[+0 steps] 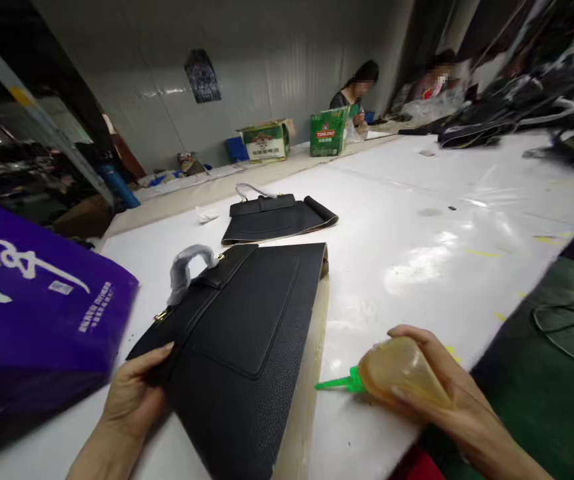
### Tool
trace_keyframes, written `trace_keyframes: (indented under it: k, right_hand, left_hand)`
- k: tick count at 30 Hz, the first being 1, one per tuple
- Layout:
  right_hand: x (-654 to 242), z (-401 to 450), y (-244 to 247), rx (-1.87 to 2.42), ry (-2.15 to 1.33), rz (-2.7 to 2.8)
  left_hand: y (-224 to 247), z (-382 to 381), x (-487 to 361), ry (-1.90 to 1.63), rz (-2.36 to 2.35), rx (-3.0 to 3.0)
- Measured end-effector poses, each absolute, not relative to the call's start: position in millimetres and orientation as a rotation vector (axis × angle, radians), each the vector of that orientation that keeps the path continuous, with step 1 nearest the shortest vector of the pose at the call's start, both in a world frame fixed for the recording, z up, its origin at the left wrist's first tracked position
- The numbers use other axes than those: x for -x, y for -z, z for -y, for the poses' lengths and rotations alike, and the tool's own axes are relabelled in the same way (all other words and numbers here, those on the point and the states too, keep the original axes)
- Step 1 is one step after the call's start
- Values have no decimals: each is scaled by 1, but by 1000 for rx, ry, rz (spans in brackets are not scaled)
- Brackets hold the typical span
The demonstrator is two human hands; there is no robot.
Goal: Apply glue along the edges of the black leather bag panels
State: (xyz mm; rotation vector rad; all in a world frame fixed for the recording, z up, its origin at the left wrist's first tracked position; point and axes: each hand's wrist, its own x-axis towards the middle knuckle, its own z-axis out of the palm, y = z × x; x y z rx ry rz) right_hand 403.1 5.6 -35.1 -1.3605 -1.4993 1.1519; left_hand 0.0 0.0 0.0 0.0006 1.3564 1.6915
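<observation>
A black leather handbag panel [247,320] lies tilted over the white table in front of me, its handle [187,263] wrapped in clear plastic. My left hand [139,387] grips its left edge, thumb on top and the other fingers hidden beneath. Along the right side runs a pale, unfinished edge [311,373]. My right hand [437,373] is wrapped around a squeeze bottle [401,370] of amber liquid, held sideways. The bottle's green nozzle [334,383] points left, its tip at or very near that pale edge. Beyond lies a second black bag panel [277,217] with its own wrapped handle.
A purple bag [41,313] with white lettering stands at the left. Two cartons, one worn [267,141] and one green [327,133], sit along the far side. Two people [357,93] are farther back. Black material [517,113] is piled on the white table [417,213] at right.
</observation>
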Motion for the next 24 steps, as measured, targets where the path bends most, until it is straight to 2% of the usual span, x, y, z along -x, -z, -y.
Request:
trace_keyframes:
  k: [5,11,16,21,24]
  right_hand:
    - [-402,-20,35,1412,-1037,1481]
    - [-403,-2,35,1346,-1155,1514]
    - [-403,-5,36,1373,-1050,1509]
    - [-397,11,37,1291,-1319,1529]
    - [-396,17,34,1342,-1274,1548]
  left_hand:
    - [0,3,0,-1672,-1349,14]
    - [-2,2,0,-1669,-1328,31]
    - [-6,2,-4,-1683,-1319,29]
    - [-6,2,-6,-1686,-1313,8]
    - [-4,1,-5,-1697,-1311,5]
